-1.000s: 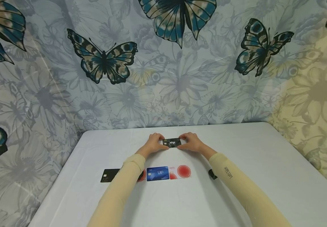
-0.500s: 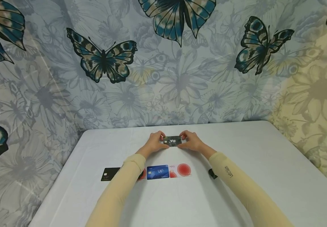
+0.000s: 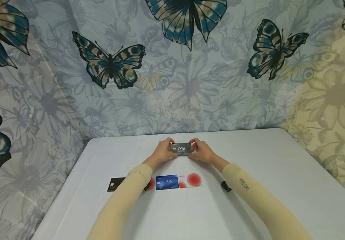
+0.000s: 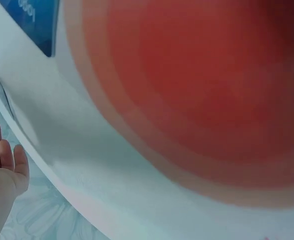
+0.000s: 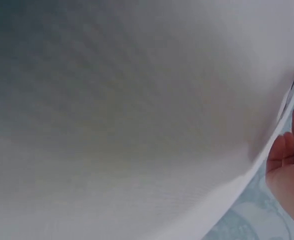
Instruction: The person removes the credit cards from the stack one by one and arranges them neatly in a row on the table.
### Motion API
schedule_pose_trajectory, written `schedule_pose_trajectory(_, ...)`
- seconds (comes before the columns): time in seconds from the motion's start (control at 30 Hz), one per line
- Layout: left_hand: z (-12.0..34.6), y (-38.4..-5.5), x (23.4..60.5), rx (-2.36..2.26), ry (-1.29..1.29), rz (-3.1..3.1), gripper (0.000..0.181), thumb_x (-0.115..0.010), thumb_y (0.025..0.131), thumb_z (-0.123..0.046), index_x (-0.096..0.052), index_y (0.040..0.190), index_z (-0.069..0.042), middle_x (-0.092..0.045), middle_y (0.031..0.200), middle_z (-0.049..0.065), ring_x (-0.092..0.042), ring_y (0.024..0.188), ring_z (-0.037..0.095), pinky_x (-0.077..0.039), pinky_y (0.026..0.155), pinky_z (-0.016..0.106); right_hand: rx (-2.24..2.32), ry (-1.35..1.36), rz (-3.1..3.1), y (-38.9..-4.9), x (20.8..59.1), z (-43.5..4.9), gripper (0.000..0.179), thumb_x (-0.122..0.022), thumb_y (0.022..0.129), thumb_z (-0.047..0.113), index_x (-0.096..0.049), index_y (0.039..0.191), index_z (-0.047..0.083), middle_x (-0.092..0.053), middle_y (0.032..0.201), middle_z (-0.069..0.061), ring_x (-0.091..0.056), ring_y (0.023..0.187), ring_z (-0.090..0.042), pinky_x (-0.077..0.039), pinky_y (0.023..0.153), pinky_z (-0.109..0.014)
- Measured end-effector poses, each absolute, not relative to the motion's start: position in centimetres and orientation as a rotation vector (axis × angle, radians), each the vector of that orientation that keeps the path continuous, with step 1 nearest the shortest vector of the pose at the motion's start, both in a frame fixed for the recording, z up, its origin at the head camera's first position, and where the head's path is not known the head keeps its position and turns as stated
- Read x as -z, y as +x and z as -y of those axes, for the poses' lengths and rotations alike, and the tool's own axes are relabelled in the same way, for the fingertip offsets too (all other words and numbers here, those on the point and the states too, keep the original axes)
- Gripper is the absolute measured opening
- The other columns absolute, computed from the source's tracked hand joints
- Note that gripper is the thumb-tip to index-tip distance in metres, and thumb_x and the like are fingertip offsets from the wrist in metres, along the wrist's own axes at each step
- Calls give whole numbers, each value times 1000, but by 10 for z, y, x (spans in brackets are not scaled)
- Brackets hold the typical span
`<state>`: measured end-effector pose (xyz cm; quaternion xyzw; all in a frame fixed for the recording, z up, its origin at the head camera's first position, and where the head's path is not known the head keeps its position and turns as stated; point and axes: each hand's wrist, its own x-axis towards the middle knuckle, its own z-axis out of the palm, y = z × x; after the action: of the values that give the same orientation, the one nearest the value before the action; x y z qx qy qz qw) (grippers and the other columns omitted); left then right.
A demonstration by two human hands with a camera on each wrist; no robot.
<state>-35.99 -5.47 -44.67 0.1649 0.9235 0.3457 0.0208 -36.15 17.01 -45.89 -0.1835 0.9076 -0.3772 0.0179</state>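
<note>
In the head view, a dark card (image 3: 182, 151) printed "Vip", with a small chip, is held toward the back of the table. My left hand (image 3: 162, 150) pinches its left edge between thumb and fingers. The right hand (image 3: 203, 150) pinches the opposite edge the same way. The card's face is tilted up toward me. Each wrist view catches only part of a hand at its border: the left hand (image 4: 4, 175) at the left, the right hand (image 5: 289, 165) at the right.
Nearer me, cards lie in a row on the white table (image 3: 250, 153): a black VIP card (image 3: 115, 184) partly behind the left sleeve, a blue VIP card (image 3: 167, 182) and a white card with red circles (image 3: 194, 180). More red shows beside the left sleeve. A butterfly-patterned cloth (image 3: 190, 100) hangs behind.
Between both hands, the dark card has tipped up to stand steeper, and its face looks lighter. Both hands have stayed nearly in place. The row of cards has not changed.
</note>
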Motion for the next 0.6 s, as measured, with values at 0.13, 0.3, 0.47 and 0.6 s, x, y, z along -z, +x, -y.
schedule_pose_trajectory(0.13,58,-356,444,-1128,576,-2858,55,-84,78,-16,-53,123,-4,-55,96,4,-51,100,26,-43,91,40,1188,-610,-2843,-355,457,-171,56,-81,78,11,-51,125,5,-60,95,-4,-46,90,-24,-38,83,-38)
schedule_pose_trajectory(0.3,64,-349,442,-1168,674,-2861,57,-83,78,-13,-54,125,-2,-56,95,5,-55,97,23,-45,88,38,1213,-667,-2850,-346,451,-172,55,-81,79,10,-51,125,6,-61,96,-4,-46,91,-24,-38,80,-37)
schedule_pose_trajectory(0.47,71,-338,439,-1158,746,-2867,54,-83,78,-13,-56,124,-4,-56,94,4,-54,95,23,-45,88,38,1264,-711,-2831,-335,447,-172,55,-82,77,10,-53,123,7,-61,94,-2,-46,91,-26,-37,75,-34)
schedule_pose_trajectory(0.6,77,-328,442,-1166,826,-2875,53,-83,78,-13,-56,122,-1,-57,92,3,-55,92,23,-46,86,37,1296,-730,-2805,-326,447,-172,55,-83,77,11,-54,123,8,-60,93,-1,-48,91,-27,-38,74,-33)
